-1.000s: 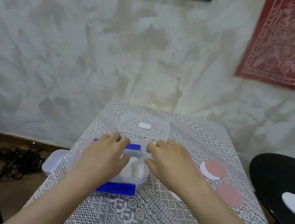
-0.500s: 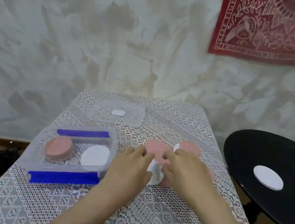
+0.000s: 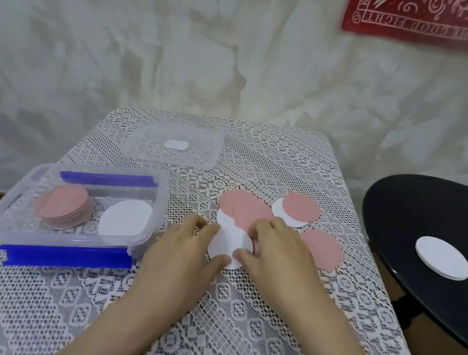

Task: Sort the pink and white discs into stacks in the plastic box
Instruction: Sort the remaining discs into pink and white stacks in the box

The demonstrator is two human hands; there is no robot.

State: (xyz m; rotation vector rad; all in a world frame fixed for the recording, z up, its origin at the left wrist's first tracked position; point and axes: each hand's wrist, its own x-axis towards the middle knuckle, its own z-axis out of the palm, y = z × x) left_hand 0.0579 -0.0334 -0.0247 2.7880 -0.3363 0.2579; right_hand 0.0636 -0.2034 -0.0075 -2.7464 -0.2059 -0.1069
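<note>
The plastic box (image 3: 134,241), clear with blue clips along its front and back edges, stands at the left of the lace-covered surface (image 3: 233,318). Inside it the pink stack (image 3: 65,205) sits on the left and the white stack (image 3: 125,217) on the right, side by side. Its clear lid (image 3: 200,146) lies farther back on the surface, apart from the box. Both hands meet on a loose white disc (image 3: 225,243) just right of the box. The left hand (image 3: 185,250) pinches the disc's left edge, fingers on the far side and thumb on the near side. The right hand (image 3: 276,247) has its fingers curled over the disc's right edge and its thumb set on the disc's face. Behind this disc lies a loose pink disc (image 3: 236,207), partly overlapping it. Farther right a second pink disc (image 3: 302,209) covers part of another white disc (image 3: 280,217), and a third pink disc (image 3: 324,251) lies just beside the right hand. More white discs (image 3: 442,258) rest on a black round table (image 3: 408,208) to the right, well apart.
</note>
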